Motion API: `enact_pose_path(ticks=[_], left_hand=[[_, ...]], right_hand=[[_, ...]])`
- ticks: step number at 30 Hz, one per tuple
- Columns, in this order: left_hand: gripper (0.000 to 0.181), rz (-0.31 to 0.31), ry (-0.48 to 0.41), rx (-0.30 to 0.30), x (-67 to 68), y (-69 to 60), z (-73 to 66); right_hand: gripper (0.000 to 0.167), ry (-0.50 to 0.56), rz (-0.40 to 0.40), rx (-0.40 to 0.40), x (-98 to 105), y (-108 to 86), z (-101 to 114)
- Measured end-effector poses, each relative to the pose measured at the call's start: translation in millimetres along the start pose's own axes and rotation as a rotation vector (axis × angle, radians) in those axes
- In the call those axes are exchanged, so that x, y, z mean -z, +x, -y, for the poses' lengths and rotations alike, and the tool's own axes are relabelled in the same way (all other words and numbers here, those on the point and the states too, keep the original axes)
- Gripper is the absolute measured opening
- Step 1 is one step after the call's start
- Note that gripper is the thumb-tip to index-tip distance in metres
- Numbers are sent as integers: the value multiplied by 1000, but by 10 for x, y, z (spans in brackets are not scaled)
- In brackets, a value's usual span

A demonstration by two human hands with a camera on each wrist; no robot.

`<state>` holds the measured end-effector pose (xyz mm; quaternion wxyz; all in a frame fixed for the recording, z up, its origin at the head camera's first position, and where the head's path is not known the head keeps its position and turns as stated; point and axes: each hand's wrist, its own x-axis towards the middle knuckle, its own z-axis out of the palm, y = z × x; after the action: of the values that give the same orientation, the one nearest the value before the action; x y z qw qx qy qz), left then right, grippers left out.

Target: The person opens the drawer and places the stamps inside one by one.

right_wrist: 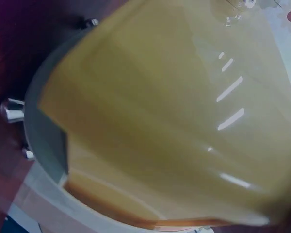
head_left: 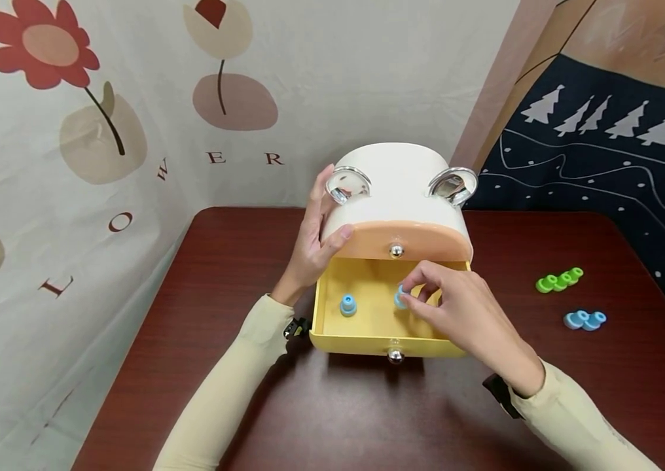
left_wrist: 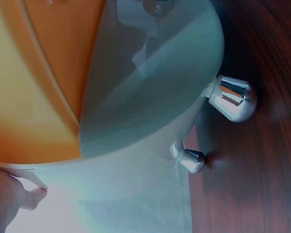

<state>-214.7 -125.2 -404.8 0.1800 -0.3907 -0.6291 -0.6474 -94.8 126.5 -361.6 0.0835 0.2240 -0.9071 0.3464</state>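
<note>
A white rounded drawer box [head_left: 394, 173] with two silver ring ears stands on the table, its yellow lower drawer [head_left: 368, 327] pulled out. My left hand [head_left: 311, 242] holds the box's left side, thumb on the front edge by the orange upper drawer [head_left: 374, 241]. Inside the yellow drawer, my right hand [head_left: 465, 304] pinches a small light-blue stepped piece [head_left: 400, 297] between thumb and fingers. Another blue stepped piece [head_left: 347, 305] stands upright at the drawer's left. The left wrist view shows silver feet [left_wrist: 233, 99] under the box; the right wrist view shows the yellow drawer's outside [right_wrist: 174, 107].
To the right on the dark wooden table [head_left: 232, 288] lie a row of green stepped pieces [head_left: 559, 280] and a pair of blue stepped pieces [head_left: 585, 320]. Behind the box hangs a flower-print cloth [head_left: 332, 78]; a dark tree-print cloth [head_left: 597, 157] hangs at right.
</note>
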Motion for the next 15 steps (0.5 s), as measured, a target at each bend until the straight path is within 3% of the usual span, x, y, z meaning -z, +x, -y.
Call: enact_pose_path(ticks=[9, 15], left_hand=[[88, -6, -4, 12, 10, -6, -3], [89, 2, -8, 19, 0, -4, 12]], right_hand=[[19, 27, 64, 7, -106, 161, 114], [19, -24, 117, -8, -188, 214, 121]])
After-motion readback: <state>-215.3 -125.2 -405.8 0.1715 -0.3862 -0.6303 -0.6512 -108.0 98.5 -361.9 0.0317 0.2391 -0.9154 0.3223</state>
